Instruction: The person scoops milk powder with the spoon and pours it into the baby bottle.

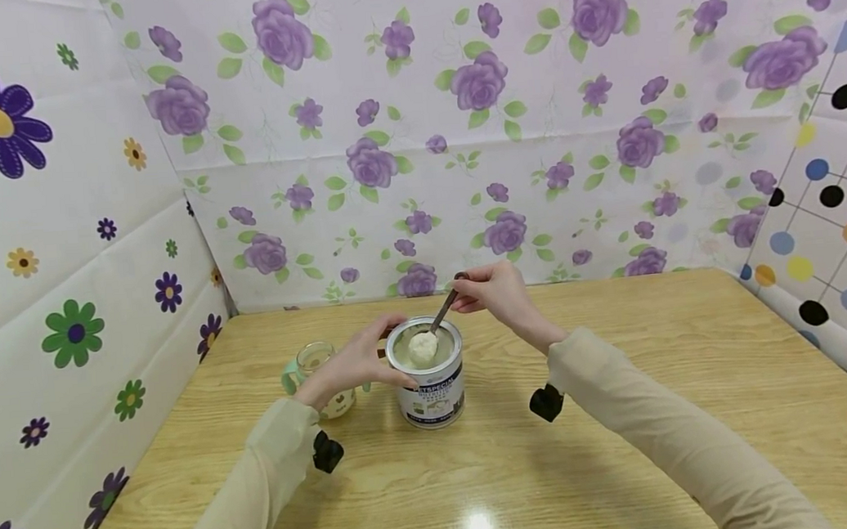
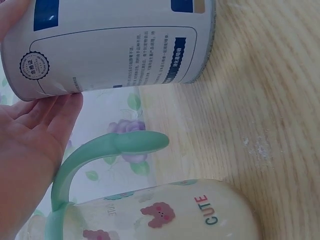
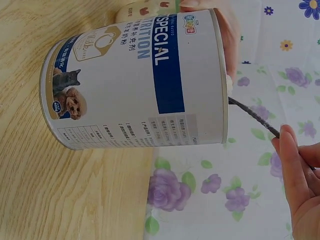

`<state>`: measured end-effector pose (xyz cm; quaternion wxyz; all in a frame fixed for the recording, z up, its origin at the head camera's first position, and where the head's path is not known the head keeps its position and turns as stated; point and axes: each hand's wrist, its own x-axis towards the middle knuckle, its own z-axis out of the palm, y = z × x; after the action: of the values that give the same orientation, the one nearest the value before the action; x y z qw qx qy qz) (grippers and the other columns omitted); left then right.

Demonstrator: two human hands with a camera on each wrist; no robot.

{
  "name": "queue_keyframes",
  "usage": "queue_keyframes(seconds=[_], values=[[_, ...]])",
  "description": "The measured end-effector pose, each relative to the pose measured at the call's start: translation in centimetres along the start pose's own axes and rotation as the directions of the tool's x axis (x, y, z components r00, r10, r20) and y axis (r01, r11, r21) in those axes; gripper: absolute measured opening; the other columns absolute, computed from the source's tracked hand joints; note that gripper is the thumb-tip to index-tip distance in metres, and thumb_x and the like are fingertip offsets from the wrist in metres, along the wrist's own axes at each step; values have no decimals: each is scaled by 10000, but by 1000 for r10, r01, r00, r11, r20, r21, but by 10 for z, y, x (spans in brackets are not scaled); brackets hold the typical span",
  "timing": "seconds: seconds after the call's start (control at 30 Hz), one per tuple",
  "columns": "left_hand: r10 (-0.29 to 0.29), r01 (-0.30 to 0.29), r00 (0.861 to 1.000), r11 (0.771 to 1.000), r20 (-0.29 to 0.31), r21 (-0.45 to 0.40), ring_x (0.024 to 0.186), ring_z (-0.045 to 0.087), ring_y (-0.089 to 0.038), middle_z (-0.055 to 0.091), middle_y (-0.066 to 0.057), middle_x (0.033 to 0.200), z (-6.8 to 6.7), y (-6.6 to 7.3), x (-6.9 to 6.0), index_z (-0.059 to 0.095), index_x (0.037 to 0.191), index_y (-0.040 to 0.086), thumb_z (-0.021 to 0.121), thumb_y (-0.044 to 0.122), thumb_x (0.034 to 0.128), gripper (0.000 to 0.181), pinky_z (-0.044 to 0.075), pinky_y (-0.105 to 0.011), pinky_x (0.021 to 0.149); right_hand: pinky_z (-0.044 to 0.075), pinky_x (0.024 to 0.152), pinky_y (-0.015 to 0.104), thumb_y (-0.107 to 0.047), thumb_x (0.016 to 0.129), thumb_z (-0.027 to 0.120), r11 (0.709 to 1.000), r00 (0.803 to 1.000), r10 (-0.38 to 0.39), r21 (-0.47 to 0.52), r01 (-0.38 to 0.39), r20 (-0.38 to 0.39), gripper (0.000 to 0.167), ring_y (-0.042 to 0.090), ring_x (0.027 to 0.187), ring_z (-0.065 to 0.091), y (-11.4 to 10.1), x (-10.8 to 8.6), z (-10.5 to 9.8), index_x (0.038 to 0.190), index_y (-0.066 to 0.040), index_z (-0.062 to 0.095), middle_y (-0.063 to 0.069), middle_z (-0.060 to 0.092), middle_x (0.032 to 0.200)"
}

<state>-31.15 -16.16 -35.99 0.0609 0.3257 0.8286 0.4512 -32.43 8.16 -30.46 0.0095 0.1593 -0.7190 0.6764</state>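
Observation:
A white-and-blue can of pet milk powder [image 1: 436, 395] stands upright and uncovered on the table. My left hand [image 1: 356, 359] grips it near the rim, thumb in front and fingers behind; those fingers also touch its side in the left wrist view. Between thumb and fingers, my right hand [image 1: 497, 292] pinches the dark handle of a spoon [image 1: 445, 309]. A heaped, pale scoop of powder [image 1: 424, 349] is on the spoon's bowl at the can's mouth. Left of the can, partly behind my left hand, is a clear cup [image 2: 170, 215] with green handles [image 2: 115, 142].
The wood-grain table [image 1: 622, 365] meets a flower-printed wall covering [image 1: 447, 173] at the back and another patterned covering [image 1: 78, 280] on the left. A small white powder spill [image 2: 260, 147] lies on the table near the cup.

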Motion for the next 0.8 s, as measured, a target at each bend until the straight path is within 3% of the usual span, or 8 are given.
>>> queue_keyframes(seconds=[0.17,0.27,0.4,0.5,0.8], values=[[3,-2,1000,1000,13,-28,1165,386,-249,410,-89,1274,-1,1,-1,306,1350,25,847,175,625,917,358,-407,928,521,615,334,35,859,580,1000,1000,-19,6,19,-1,160,213,588,637,2,0,-2,950,159,623,228,631,743],[5,-4,999,999,33,-49,1166,375,-311,397,-160,1273,-2,14,-4,288,1347,-25,823,96,650,887,343,-448,934,520,624,340,21,861,586,1000,1000,-23,14,23,-1,163,223,603,639,4,0,-3,955,147,629,227,631,745],[-5,8,999,998,47,-64,1179,349,-354,362,-214,1296,-2,16,-4,255,1358,-49,803,20,656,893,327,-471,940,520,628,340,8,860,594,1000,1000,-20,20,21,-14,165,225,611,641,4,0,-3,950,141,633,220,634,745],[-13,15,999,998,51,-57,1201,331,-320,336,-179,1332,-2,5,-2,242,1379,-11,817,68,654,929,316,-452,954,519,628,339,2,863,592,1000,1000,-20,19,20,-23,166,231,619,642,3,-1,-4,949,139,632,218,636,749],[-9,17,997,994,73,-105,1269,247,-284,251,-141,1410,-14,8,-8,195,1409,22,803,134,688,950,261,-419,995,518,632,332,-13,860,601,999,999,4,42,-2,-54,192,212,610,642,0,0,-7,969,142,625,226,634,756]])
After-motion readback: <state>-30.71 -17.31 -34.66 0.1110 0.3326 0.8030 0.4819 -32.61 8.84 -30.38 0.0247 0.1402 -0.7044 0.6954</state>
